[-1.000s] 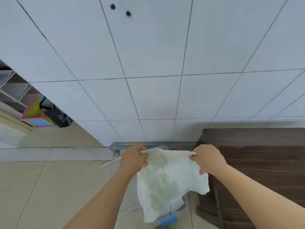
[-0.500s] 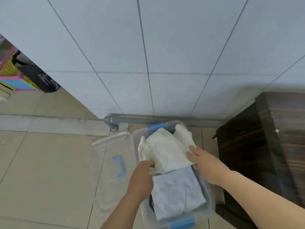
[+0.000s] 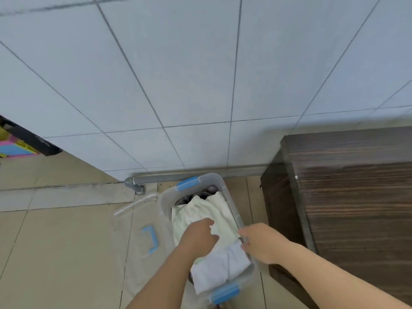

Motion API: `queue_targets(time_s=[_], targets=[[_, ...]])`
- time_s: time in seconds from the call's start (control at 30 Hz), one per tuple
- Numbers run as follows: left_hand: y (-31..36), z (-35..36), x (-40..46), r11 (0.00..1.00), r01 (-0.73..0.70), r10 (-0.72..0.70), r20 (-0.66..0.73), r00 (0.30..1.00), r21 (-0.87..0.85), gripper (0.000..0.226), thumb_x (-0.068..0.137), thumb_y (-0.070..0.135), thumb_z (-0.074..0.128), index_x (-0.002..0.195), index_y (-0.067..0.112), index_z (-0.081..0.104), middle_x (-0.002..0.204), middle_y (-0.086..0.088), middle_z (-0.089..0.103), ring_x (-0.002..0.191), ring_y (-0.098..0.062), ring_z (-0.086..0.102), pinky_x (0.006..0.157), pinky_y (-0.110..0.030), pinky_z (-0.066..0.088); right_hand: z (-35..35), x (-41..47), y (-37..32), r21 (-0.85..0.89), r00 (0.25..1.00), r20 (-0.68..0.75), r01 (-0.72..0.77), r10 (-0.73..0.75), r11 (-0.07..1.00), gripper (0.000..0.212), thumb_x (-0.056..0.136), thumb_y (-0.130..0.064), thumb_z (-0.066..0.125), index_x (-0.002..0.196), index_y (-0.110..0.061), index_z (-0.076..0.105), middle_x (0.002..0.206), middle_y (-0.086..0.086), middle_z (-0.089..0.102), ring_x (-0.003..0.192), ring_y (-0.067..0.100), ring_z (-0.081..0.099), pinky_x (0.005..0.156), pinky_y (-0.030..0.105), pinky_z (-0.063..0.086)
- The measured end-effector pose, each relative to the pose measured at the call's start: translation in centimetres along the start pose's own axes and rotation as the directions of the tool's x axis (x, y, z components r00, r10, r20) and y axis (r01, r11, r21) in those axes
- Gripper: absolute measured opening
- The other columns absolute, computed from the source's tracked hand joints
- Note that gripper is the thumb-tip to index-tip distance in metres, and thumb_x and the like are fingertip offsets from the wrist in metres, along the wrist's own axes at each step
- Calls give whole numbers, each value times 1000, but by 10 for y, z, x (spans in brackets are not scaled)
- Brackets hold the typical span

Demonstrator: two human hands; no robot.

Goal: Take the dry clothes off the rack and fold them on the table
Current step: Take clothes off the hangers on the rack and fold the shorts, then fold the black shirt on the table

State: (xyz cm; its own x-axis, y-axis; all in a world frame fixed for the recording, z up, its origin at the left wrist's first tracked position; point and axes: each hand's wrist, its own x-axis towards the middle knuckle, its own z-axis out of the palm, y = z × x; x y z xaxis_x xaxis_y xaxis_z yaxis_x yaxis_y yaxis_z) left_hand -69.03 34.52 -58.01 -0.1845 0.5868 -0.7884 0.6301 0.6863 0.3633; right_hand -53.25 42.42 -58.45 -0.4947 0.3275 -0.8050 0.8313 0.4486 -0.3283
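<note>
The pale green cloth has gone down from the air into the clear plastic box beside the dark wooden table. The left hand presses on it, fingers curled. The right hand grips the box's rim. Folded clothes lie inside, so this one looks done; no rack shows.

Translucent plastic bin holds soft matt cloth; the table is dark grained wood.
</note>
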Motion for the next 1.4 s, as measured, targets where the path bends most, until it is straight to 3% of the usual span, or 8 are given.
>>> queue_targets(time_s=[0.17,0.3,0.43,0.63,0.87,0.97,1.27,1.4], targets=[[115,-48,-67,992,-125,125,-92,988,9,31,96,24,52,126,17,51,121,-6,64,108,-19,56,93,-26,43,-73,-93,18,28,990,-141,26,-22,999,49,100,-32,43,146,-14,39,148,7,42,136,24,39,112,32,32],[199,-63,-126,972,-230,234,-114,966,45,44,95,24,53,137,12,49,109,-4,62,103,-18,56,96,-27,44,-113,-177,46,89,972,-234,9,13,996,52,100,-34,45,147,-15,35,150,5,41,138,21,36,113,30,28],[275,-70,-176,915,-360,375,-54,926,181,48,96,28,52,141,13,44,143,-3,49,131,-20,45,110,-31,35,-136,-258,74,131,950,-291,-77,113,988,51,100,-37,44,147,-17,36,147,4,44,135,22,39,110,30,31],[394,-54,-250,720,-604,618,80,782,341,49,95,29,54,140,13,46,139,-4,54,126,-21,50,108,-35,37,-136,-384,123,320,821,-441,-234,362,918,50,99,-40,44,144,-16,43,145,-1,47,135,18,41,112,29,30],[529,17,-350,433,-828,788,297,540,356,46,91,28,60,135,17,52,131,-4,58,117,-20,57,103,-35,43,-99,-558,171,649,498,-492,-337,714,682,48,98,-36,47,142,-19,45,141,0,50,131,19,43,100,24,33],[578,79,-404,285,-905,804,435,405,316,45,91,27,60,134,15,53,125,-4,62,111,-19,60,102,-36,46,-58,-630,202,773,274,-442,-366,854,517,41,96,-34,51,129,-11,58,129,7,61,121,25,52,98,30,42],[687,245,-523,-38,-992,770,637,46,118,31,93,17,61,122,7,60,115,-10,68,97,-24,69,88,-30,50,38,-792,268,961,-272,-206,-238,940,141,29,91,-26,51,105,-7,69,107,13,67,102,31,61,71,25,43],[710,321,-593,-111,-993,688,719,-99,-31,29,95,12,57,123,4,57,110,-10,64,89,-22,65,72,-24,50,85,-857,281,985,-422,-85,-171,902,13,24,89,-29,52,88,-9,66,92,11,65,88,28,60,68,28,44]])
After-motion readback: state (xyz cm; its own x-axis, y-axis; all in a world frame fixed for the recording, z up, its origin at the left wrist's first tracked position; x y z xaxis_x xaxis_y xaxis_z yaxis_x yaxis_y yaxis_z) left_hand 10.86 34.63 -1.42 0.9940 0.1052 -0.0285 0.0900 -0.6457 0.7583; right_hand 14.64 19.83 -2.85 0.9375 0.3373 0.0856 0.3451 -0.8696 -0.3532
